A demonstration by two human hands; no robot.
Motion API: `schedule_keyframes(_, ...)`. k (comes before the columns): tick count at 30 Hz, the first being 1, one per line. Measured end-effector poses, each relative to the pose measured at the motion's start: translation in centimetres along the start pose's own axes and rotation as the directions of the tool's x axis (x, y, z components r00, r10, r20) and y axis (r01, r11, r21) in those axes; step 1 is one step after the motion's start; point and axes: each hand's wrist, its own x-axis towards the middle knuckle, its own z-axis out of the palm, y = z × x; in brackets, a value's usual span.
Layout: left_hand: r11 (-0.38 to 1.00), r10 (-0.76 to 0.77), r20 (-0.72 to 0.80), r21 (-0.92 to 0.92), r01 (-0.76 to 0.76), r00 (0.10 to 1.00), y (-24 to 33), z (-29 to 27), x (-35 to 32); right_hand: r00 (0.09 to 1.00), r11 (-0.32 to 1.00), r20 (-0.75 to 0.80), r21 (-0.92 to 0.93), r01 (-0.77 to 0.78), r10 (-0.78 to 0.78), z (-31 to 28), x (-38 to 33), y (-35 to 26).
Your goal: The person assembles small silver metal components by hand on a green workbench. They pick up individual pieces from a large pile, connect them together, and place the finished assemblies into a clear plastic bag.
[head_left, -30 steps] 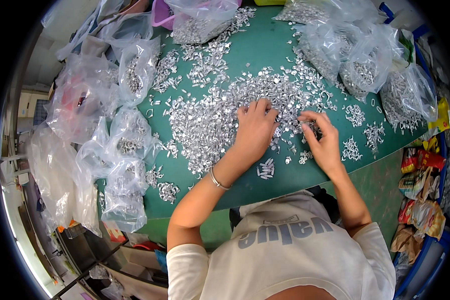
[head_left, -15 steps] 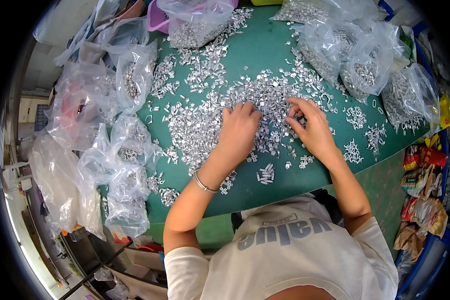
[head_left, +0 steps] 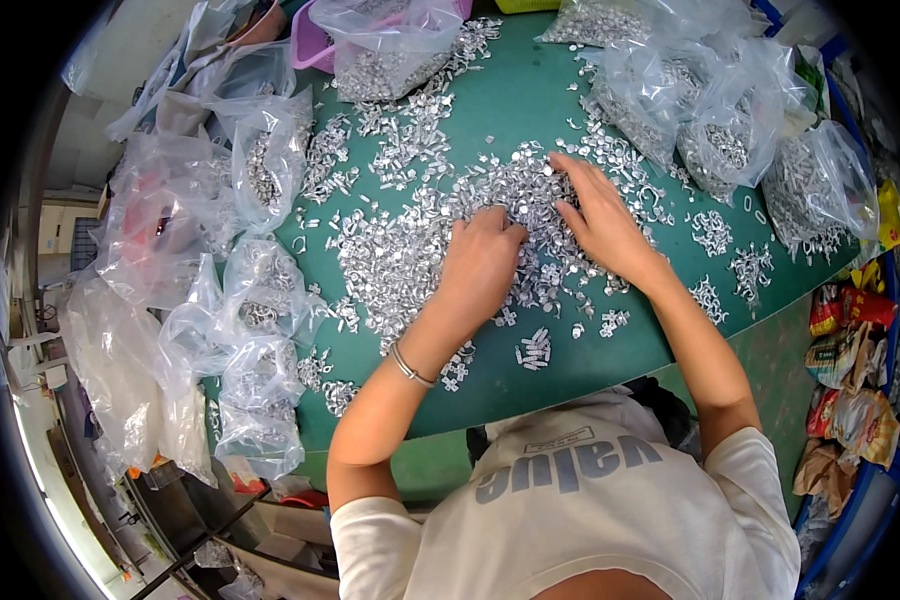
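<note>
A broad heap of small silver metal pieces [head_left: 395, 262] covers the middle of the green table. At the heap's centre, my left hand [head_left: 480, 262] reaches down with curled fingers close together. Its fingertips are among the pieces, and what they pinch, if anything, is hidden. My right hand [head_left: 602, 222] rests along the heap's right side, its fingers stretched out and the thumb apart, with no piece visibly held. Nearest me lie a small group of elongated silver pieces [head_left: 533, 350] and a few cross-shaped silver pieces [head_left: 613, 322].
Clear plastic bags [head_left: 262, 290] of metal pieces line the left side. More filled bags [head_left: 715, 150] stand at the far right. A purple basket [head_left: 310, 45] sits at the back. Small sorted piles [head_left: 750, 272] lie right of my right hand, near the table edge [head_left: 785, 308].
My right hand has moved slightly away from me and left over the heap, and its bent fingers have straightened. My left hand stays in nearly the same place.
</note>
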Motion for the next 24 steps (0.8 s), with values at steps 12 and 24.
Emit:
schedule_keyframes(12, 0.955, -0.124, -0.075, -0.280, 0.098, 0.989, 0.1, -0.5, -0.2, 0.995, 0.996, 0.083, 0.071, 0.050, -0.055, -1.3, -3.4, -2.9)
schedule_keyframes(24, 0.852, -0.173, -0.221, -0.523, 0.033, 0.960, 2.9, -1.1, -3.0, 0.992, 0.988, -0.106, 0.146, -0.045, 0.061, -1.5, -0.6, -1.1)
